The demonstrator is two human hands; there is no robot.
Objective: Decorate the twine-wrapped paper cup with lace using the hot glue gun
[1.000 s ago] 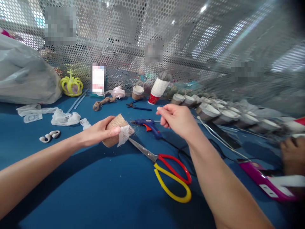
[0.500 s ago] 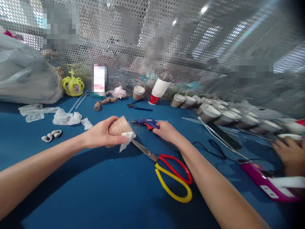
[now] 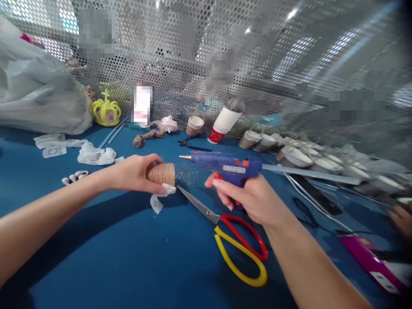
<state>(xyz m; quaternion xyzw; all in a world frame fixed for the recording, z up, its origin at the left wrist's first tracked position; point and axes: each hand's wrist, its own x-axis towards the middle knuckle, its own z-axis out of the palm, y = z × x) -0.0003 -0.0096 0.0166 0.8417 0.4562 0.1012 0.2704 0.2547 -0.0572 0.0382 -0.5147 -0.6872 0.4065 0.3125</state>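
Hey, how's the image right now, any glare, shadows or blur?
In the head view, small bright glare spots on the perforated panel; in the head view, a dark shadow on the blue table below the left hand; in the head view, another person's hand blurred at the right edge, and the glue gun's label unreadable.

Twine-wrapped cylinder (image 3: 165, 174) partly hidden by the left hand (image 3: 138, 172).

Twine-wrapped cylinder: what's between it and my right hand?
In the head view, pale specks on the table lie between cylinder and right hand, plus the scissors' tip.
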